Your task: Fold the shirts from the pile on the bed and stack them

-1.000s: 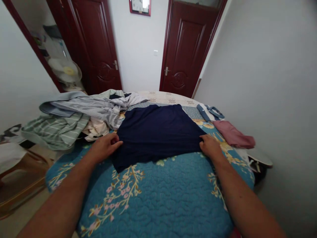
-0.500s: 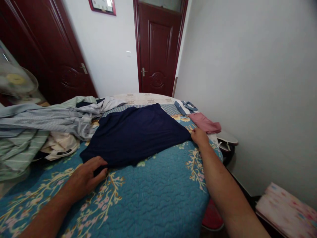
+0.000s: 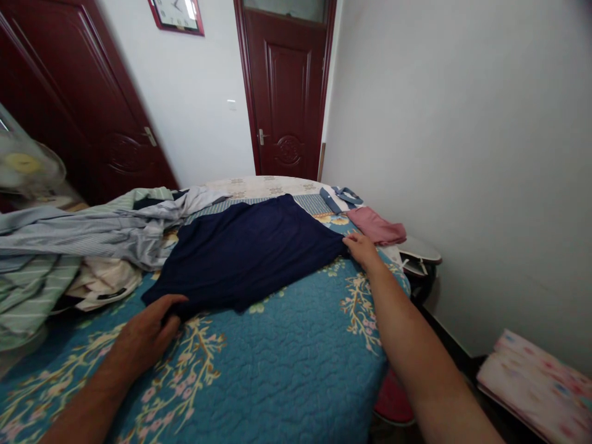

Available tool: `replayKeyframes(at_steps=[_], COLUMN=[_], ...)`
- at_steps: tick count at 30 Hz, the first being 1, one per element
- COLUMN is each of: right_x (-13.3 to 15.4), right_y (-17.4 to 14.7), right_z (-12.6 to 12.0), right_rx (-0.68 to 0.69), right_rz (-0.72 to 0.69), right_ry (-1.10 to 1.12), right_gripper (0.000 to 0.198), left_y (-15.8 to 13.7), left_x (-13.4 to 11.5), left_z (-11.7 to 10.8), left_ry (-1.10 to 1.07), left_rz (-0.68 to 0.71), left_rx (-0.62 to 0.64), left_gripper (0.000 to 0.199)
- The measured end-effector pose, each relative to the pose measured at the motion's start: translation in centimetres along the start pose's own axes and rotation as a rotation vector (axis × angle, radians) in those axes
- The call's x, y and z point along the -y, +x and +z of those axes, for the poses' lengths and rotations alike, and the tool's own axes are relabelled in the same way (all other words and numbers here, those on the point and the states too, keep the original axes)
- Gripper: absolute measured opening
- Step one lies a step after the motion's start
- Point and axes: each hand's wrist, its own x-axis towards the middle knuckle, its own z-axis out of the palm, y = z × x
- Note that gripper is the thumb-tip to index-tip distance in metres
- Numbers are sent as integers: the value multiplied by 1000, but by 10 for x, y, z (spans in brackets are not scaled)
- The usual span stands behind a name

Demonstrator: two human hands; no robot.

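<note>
A navy blue garment lies spread over the teal quilt with its near edge toward me. Its exact kind cannot be made out. My left hand is closed on the near left corner, fingers on top and thumb below. At the right corner, my right hand pinches the cloth between thumb and fingers, arm stretched out. A folded pink garment rests just beyond my right hand.
A heap of grey striped and green clothes covers the left side, with a cream garment beneath. A folded blue and white garment lies at the far right. Beyond the bed's right edge stand a dark stool-like object and a floral-covered box.
The view has turned slightly right. Both hands keep hold of the navy garment; its near left edge looks pulled a little straighter.
</note>
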Motion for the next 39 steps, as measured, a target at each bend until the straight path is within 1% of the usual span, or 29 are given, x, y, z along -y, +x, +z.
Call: replayKeyframes(at_steps=[3,6,8,11,13,15,18,22,24,26,28,31,33,35,37,39], right_x=[2,4,4,5,6,7,4,-4,-7,-10,-12,-17,-20,-22,-22,-21], right_y=[-3,-6,-8,-14,-17,-17,-11,0,2,2,1,0,1,1,-1,-4], right_z=[1,-1,-4,-9,-11,-11,-13,-16,-17,-18,-19,-21,-23,-25,-26,-27], right_rx=[56,95,172,325,368,339,221,69,10,-24,-1,113,183,223,257,319], right_rz=[143,218,219,173,143,116,59,18,7,-14,-31,-34,-32,-32,-30,-38], right_ry=[245,353,357,274,209,155,37,-224,-347,-420,-416,-286,-181,-104,-74,-73], right_gripper=[23,26,35,58,61,58,49,32,28,27,29,43,50,52,58,68], left_y=[2,4,5,5,6,6,5,4,3,1,-1,-4,-6,-8,-11,-14], left_x=[-1,-3,-3,-2,-1,-2,-3,0,3,4,3,-4,-9,-13,-15,-15], left_z=[-2,-5,-6,-6,-7,-8,-10,-11,-10,-8,-6,-7,-9,-12,-16,-19], left_ry=[-12,-18,-21,-23,-14,3,31,36,28,29,26,-1,-11,-16,-26,-33], left_rz=[-1,-13,-25,-54,-76,-89,-95,-68,-42,-27,-4,65,108,136,159,181], left_rx=[7,17,12,1,-2,0,1,-3,4,20,38,47,30,1,-21,-30], left_gripper=[37,38,38,41,43,46,47,42,40,40,39,38,38,39,41,43])
